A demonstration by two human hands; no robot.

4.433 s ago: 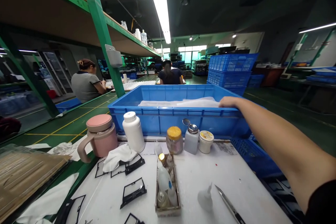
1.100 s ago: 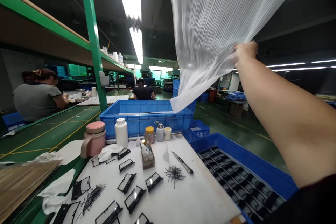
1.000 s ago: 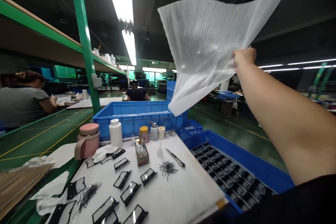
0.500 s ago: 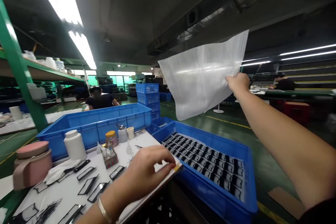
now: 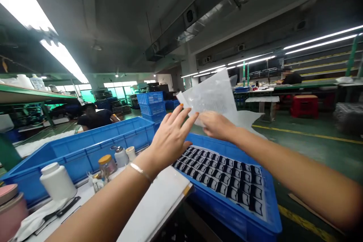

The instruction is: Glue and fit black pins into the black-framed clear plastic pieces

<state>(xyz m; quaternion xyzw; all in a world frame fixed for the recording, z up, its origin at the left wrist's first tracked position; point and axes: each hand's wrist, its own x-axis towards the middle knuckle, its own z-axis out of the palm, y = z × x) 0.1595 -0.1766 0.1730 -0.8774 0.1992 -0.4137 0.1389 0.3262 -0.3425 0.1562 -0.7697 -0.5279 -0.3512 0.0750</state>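
A translucent white plastic sheet hangs in the air, folded over and bent. My right hand grips it near its lower edge, fingers curled and partly hidden. My left hand is raised beside it with fingers stretched out and apart; no hold on the sheet shows. Below both hands stands a blue plastic bin. Rows of small black pieces with pale curved windows lie in it on a white layer.
The white worktable carries a white bottle, small jars and a pink lidded mug. Behind is a large blue crate, with stacked blue crates beyond. Co-workers sit farther off.
The right hand has moved left and down, and the sheet has swung from spread out to folded. My left hand has risen from the table edge towards the sheet. The view has turned right.
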